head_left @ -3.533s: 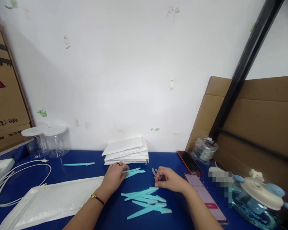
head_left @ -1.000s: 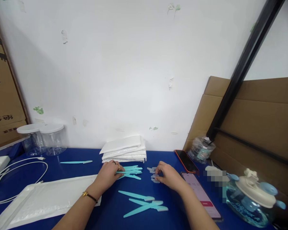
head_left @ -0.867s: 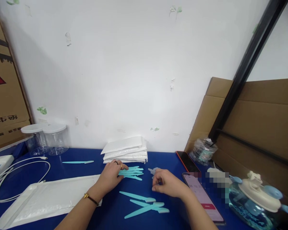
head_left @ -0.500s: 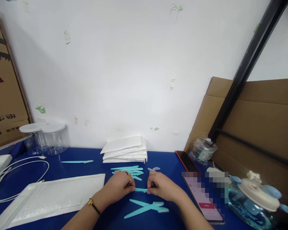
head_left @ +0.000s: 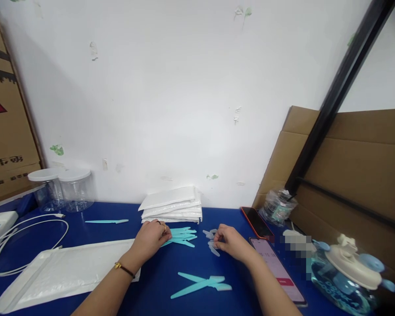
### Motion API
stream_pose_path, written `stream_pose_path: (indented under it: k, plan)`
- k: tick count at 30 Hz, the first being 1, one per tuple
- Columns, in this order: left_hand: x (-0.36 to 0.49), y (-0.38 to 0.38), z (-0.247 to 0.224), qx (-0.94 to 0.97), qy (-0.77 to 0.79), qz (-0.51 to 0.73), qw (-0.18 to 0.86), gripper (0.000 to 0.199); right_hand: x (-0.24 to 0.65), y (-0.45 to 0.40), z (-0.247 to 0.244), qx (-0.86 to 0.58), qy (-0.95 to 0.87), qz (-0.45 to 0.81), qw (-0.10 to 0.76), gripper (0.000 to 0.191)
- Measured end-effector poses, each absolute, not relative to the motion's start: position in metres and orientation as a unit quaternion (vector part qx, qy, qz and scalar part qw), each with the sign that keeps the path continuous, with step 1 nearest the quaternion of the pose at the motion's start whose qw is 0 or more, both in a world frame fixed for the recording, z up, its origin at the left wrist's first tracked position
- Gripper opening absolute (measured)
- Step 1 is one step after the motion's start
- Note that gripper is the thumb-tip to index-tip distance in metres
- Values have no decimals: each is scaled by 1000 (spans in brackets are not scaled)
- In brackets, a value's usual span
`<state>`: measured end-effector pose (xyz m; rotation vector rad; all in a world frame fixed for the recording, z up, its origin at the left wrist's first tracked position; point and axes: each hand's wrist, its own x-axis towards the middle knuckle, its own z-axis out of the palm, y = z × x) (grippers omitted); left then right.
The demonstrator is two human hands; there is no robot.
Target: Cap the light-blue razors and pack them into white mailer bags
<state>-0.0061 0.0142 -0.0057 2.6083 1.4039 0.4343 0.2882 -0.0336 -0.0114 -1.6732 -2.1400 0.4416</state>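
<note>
My left hand (head_left: 153, 236) is at the left end of a small pile of turquoise eyebrow razors (head_left: 184, 236), its fingers closed on a razor's end there. My right hand (head_left: 229, 242) is pinched over several small clear plastic caps (head_left: 213, 249). Its fingertips touch one of the caps, partly hiding it. Closer to me, two more turquoise eyebrow razors (head_left: 200, 285) lie crossed on the blue table (head_left: 171, 303), their pale ends pointing right. A single razor (head_left: 107, 221) lies apart at the back left.
White padded envelopes (head_left: 171, 204) are stacked against the wall, and a larger one (head_left: 62, 276) lies at left beside a white cable (head_left: 67, 228). Two clear lidded jars (head_left: 75, 191) stand back left. Two phones (head_left: 278, 267) and a water bottle (head_left: 345, 281) are at right.
My hands have moved apart from the razor they held between them. The left went up and left to the razor pile; the right went up and right to the caps, now more exposed.
</note>
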Motion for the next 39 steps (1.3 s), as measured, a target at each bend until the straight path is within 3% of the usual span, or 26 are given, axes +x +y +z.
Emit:
stream_pose_path:
  k: [4,8,11,19,26,33,39]
  plan:
    - [-4,13,-7,858,471,183,93,18,290,-43,-3,-556,-780,199,209,5]
    - [7,-1,-2,859,451,202,137,21,285,-54,1,-478,-818,309,89,24]
    - [18,-17,3,880,403,181,177,23,281,-55,0,-466,-818,336,28,25]
    - [33,-32,0,915,326,139,194,18,272,-53,3,-466,-820,291,162,11]
    - [13,-4,-2,887,428,147,90,20,288,-41,-4,-557,-780,204,200,6]
    - [3,7,-10,874,447,173,82,15,293,-46,1,-567,-773,199,204,5]
    - [15,-14,-1,875,412,198,160,16,285,-60,1,-510,-811,286,32,21]
